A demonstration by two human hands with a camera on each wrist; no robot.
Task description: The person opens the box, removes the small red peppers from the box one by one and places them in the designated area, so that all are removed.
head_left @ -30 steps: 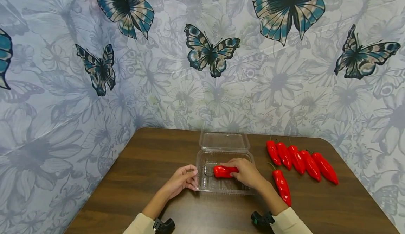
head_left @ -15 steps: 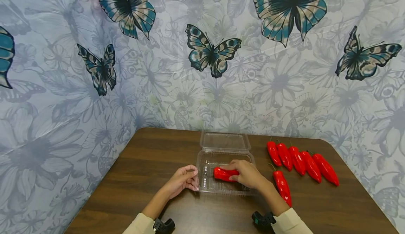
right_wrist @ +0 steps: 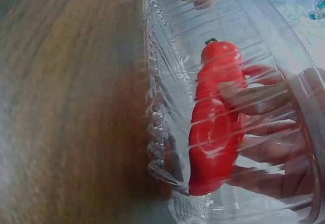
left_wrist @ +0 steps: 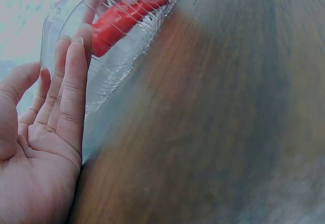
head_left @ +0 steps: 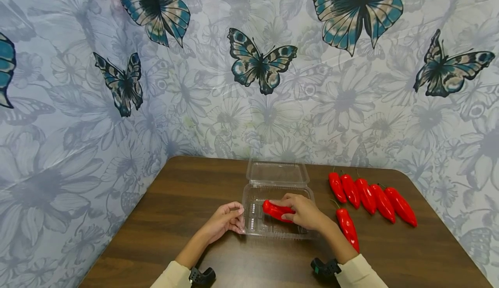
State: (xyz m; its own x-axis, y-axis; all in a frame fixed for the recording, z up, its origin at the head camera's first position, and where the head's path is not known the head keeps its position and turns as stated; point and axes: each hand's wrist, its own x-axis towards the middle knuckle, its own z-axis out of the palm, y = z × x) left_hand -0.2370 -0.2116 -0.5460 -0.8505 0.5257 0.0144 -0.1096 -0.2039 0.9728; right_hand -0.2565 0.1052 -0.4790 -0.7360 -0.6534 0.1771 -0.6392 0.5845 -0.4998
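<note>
A clear plastic clamshell container (head_left: 253, 226) lies with its lid folded back on the wooden table. My left hand (head_left: 223, 223) holds its left edge, the thumb at the rim and the fingers (left_wrist: 72, 89) along the outer wall in the left wrist view. Inside the container, my right hand (head_left: 303, 212) grips a glossy red chili pepper (head_left: 274, 210) between thumb and fingers. In the right wrist view that chili pepper (right_wrist: 216, 127) shows through the ribbed wall, its short green stem at the top. Whether it touches the container's floor cannot be told.
Several red chili peppers (head_left: 366, 195) lie in a slanted row on the right of the table (head_left: 187, 188). One more chili pepper (head_left: 347, 228) lies nearer, beside my right forearm. A butterfly-patterned wall covering (head_left: 195, 123) stands behind the table.
The chili pepper in my right hand has turned slightly, its stem end now tipped a little away from me. My left hand stays at the container's edge.
</note>
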